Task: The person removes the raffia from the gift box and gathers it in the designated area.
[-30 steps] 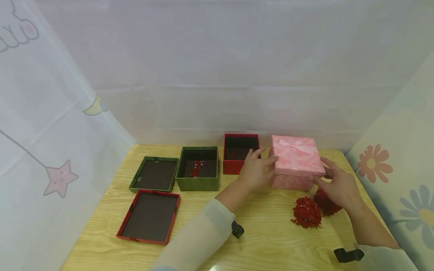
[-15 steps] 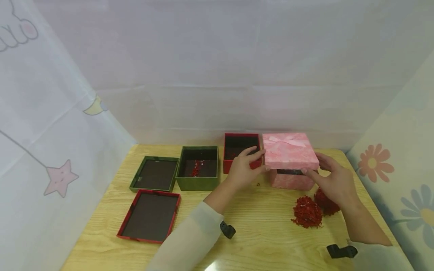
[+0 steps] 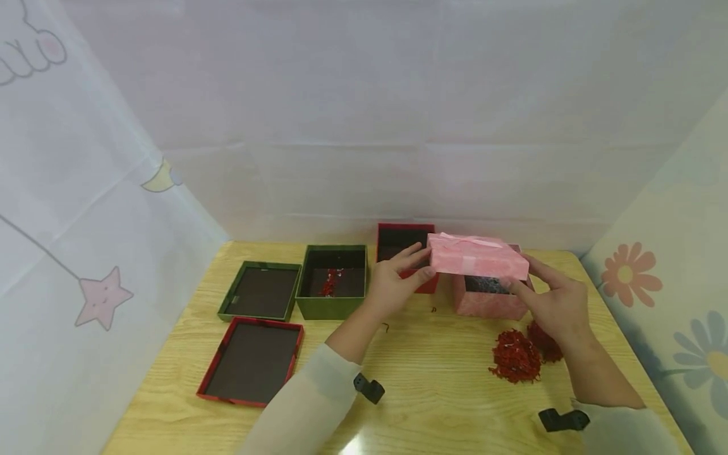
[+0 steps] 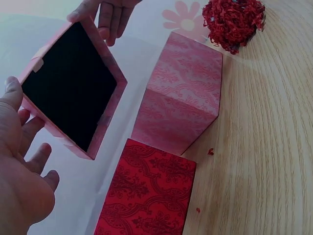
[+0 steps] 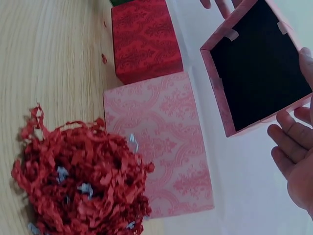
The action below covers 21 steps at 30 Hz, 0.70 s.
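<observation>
A pink box lid [image 3: 474, 258] with a ribbon bow is held in the air, tilted, above its pink box [image 3: 491, 306]. My left hand [image 3: 394, 285] grips the lid's left edge between thumb and fingers, while my right hand [image 3: 560, 308] pinches the right edge. From the left wrist view, the lid's black inside [image 4: 71, 85] shows, apart from the box. Dark contents lie in the box's opening, too small to make out. In front of it sits a ball of red shredded paper [image 3: 515, 356], and a second red ball [image 3: 543, 341] is partly behind my right hand.
Left of the pink box stand an uncovered red box [image 3: 419, 283] and an uncovered green box [image 3: 332, 308], with red shreds inside the green one. A green lid [image 3: 260, 292] and a red lid [image 3: 250, 363] lie upturned at the left. A few shreds dot the table [image 3: 432, 404].
Both hands have lifted the pink lid off the box and moved it left and toward me, tilting it. The box's opening now shows. The other boxes and red balls have stayed put.
</observation>
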Tool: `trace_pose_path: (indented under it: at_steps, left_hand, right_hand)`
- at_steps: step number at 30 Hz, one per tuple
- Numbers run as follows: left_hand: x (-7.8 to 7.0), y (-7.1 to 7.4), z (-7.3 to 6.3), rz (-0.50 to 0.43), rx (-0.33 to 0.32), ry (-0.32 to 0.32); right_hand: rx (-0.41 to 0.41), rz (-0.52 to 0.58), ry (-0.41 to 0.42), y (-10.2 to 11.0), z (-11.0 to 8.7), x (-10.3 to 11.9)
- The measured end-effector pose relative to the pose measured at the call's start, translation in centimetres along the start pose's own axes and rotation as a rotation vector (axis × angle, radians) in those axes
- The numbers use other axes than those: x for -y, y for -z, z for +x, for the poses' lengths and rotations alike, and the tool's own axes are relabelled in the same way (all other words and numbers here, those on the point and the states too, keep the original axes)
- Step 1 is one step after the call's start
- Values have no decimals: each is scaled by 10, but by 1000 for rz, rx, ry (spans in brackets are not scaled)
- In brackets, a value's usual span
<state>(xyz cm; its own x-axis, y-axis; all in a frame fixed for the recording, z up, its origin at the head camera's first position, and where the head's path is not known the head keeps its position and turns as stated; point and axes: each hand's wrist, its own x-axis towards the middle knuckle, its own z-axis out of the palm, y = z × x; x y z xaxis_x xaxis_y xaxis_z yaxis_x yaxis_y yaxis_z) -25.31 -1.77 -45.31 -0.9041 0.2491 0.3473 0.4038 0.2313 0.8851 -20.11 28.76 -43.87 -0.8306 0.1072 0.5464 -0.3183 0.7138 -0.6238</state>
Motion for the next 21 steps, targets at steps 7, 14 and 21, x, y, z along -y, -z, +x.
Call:
trace_pose_path:
  at_steps: [7, 14, 21]
  left_hand:
    - [0, 10, -7, -56, 2, -12]
    - [1, 18, -14, -107, 10, -17]
    - [2, 28, -20, -167, 26, -19]
  right_hand:
    - [34, 195, -39, -7, -1, 11]
    - [11, 295, 19, -17, -7, 16]
    - [-17, 399, 162, -24, -6, 21]
